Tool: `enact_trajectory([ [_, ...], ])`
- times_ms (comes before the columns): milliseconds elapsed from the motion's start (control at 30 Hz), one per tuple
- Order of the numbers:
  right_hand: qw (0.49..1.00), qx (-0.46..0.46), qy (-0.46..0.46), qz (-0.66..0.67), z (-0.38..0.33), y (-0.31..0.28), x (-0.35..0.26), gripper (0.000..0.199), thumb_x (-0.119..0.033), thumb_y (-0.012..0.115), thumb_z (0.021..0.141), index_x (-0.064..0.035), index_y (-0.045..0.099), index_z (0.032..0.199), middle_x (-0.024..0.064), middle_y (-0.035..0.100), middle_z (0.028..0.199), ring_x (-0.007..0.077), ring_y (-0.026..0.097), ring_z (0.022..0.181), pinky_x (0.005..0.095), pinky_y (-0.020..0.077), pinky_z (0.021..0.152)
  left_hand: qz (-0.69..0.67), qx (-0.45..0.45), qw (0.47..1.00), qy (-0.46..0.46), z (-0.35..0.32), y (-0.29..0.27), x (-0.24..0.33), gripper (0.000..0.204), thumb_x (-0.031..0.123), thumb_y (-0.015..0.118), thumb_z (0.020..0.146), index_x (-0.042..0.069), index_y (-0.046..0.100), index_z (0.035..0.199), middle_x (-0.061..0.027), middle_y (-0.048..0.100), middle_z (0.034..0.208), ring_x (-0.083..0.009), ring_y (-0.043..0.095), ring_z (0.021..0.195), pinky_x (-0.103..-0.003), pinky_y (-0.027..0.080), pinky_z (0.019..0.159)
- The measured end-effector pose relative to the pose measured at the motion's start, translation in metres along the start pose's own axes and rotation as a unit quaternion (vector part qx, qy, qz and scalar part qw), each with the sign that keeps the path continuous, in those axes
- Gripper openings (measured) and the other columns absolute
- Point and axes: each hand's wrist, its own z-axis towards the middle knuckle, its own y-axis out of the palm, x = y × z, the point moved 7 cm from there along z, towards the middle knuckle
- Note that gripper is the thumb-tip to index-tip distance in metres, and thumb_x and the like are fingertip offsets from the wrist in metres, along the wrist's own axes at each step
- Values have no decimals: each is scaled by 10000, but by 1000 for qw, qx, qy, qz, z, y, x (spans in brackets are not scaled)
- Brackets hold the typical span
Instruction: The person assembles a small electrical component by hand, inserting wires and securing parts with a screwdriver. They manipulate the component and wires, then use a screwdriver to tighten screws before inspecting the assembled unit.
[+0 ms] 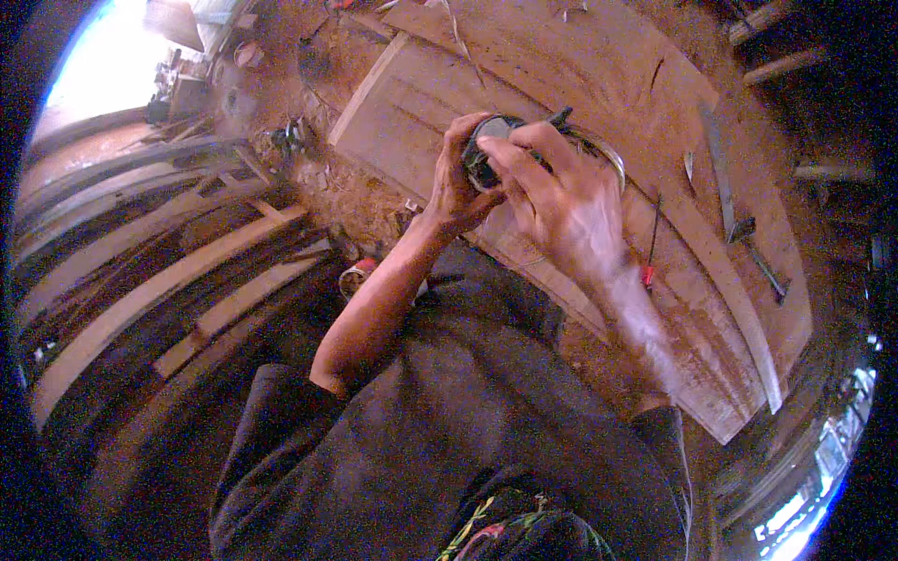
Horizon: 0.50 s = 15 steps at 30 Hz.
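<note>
Both hands are raised together over the wooden boards, near the top middle of the head view. My left hand [456, 178] is wrapped round the side of a dark hand-held tool with a round grey face [496, 129]; its exact kind I cannot make out. From the other side my right hand [561, 192] has its fingers bent over the tool's face and pressed onto it. The fingers hide much of the tool. A short dark piece [561, 118] sticks out beyond the right knuckles, and a pale curved loop [615, 164] shows beside that wrist.
Under the hands lies a wide wooden board [393, 112]. To the right are a red-handled screwdriver [648, 275], a long flat metal blade [718, 168] and a thin dark-handled tool [769, 276]. Long timber strips [178, 304] are stacked left, near a red can [356, 277].
</note>
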Motion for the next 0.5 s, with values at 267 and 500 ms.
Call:
enact_trajectory([
  [267, 974, -199, -45, -98, 27, 10, -4, 175, -133, 721, 859, -150, 718, 1033, 36, 641, 1004, 291, 705, 769, 401, 583, 643, -45, -35, 998, 27, 17, -8, 27, 976, 296, 934, 638, 95, 368, 1408, -191, 532, 1306, -401, 572, 1167, -470, 503, 959],
  [500, 960, -239, -68, -128, 36, 19, -13, 146, -116, 705, 859, -126, 673, 1001, 32, 648, 994, 291, 703, 794, 395, 580, 661, -46, 33, 997, 44, 14, -13, 25, 915, 310, 915, 641, 88, 434, 1388, -185, 568, 1283, -382, 594, 1165, -445, 520, 951],
])
